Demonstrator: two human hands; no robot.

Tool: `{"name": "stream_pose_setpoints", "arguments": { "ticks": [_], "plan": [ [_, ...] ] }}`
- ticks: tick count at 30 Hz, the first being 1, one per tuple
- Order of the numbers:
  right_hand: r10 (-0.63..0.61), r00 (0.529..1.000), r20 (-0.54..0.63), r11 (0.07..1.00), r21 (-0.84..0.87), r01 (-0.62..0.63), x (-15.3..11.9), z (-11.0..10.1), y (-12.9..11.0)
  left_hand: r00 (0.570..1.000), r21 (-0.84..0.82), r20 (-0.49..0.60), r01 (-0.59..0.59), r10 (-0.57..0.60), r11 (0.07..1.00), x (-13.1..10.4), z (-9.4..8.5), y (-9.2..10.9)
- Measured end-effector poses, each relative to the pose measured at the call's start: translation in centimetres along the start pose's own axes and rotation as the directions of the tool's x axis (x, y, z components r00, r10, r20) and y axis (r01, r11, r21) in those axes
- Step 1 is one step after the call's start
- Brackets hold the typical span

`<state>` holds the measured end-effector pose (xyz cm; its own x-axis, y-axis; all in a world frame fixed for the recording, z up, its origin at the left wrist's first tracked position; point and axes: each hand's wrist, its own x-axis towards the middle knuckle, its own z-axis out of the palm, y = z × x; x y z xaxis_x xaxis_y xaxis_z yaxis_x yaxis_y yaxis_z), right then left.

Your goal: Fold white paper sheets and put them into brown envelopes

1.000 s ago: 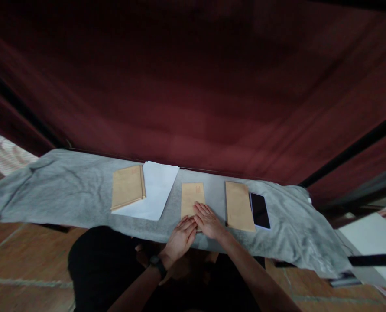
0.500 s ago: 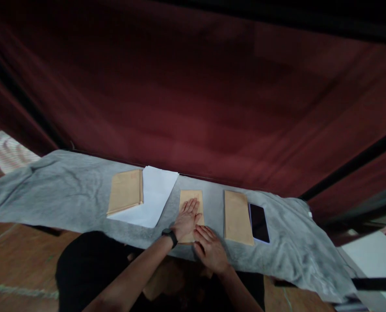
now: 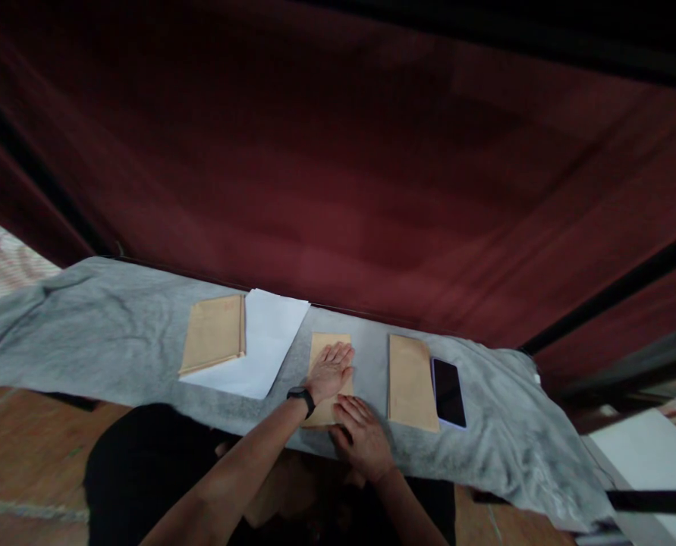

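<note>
While the left grip point(image 3: 329, 371) is lying flat and unclenched on the middle envelope point(image 3: 324, 414), the right grip point(image 3: 363, 438) is resting, loosely unfurled, on its near right corner. Left of both, brown envelopes point(image 3: 213, 331) are overlapping white paper point(image 3: 272, 337); rightward, more brown paper point(image 3: 411, 383) is lying just beside a phone point(image 3: 449, 392). Grey cloth point(image 3: 127, 326) is spreading underneath.

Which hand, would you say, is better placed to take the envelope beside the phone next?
Probably the right hand, nearer that envelope; the left hand lies on the middle envelope.
</note>
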<state>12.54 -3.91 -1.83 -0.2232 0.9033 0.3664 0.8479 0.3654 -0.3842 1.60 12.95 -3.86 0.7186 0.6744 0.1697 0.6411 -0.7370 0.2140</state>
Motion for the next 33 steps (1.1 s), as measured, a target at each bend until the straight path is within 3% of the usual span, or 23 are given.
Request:
{"name": "stream_pose_setpoints", "arguments": {
  "ticks": [7, 12, 17, 22, 27, 30, 33],
  "plan": [
    [0.01, 0.996, -0.09, 1.0, -0.009, -0.011, 0.1, 0.6, 0.2, 0.992, -0.053, 0.079, -0.095, 0.099, 0.994, -3.2, -0.5, 0.7],
    [0.049, 0.996, -0.076, 0.998, 0.053, -0.045, 0.3, 0.9, 0.4, 0.982, -0.069, 0.059, -0.175, 0.179, 0.982, -5.8, -1.6, 1.1],
    [0.107, 0.993, -0.05, 0.989, 0.112, -0.101, 0.5, 1.0, 0.5, 0.998, -0.131, -0.04, -0.06, 0.055, 0.99, -9.6, -2.5, 3.0],
    [0.118, 0.993, -0.019, 0.981, 0.156, -0.113, 0.5, 0.4, 0.5, 0.992, -0.122, -0.118, 0.039, -0.053, 0.992, -12.5, -2.3, 4.0],
    [0.116, 0.991, -0.067, 0.989, 0.103, -0.109, 0.0, 0.7, 0.2, 0.982, -0.142, -0.169, 0.056, -0.08, 0.988, -13.5, -2.1, 3.8],
    [0.105, 0.986, -0.13, 0.994, 0.023, -0.103, -1.1, 1.6, -1.1, 0.976, -0.161, -0.193, 0.074, -0.105, 0.984, -13.7, -2.0, 3.9],
    [0.068, 0.991, -0.114, 0.996, -0.047, -0.074, -2.7, 2.2, -2.9, 0.974, -0.162, -0.192, 0.092, -0.122, 0.983, -13.7, -1.9, 4.2]
  ]
}}
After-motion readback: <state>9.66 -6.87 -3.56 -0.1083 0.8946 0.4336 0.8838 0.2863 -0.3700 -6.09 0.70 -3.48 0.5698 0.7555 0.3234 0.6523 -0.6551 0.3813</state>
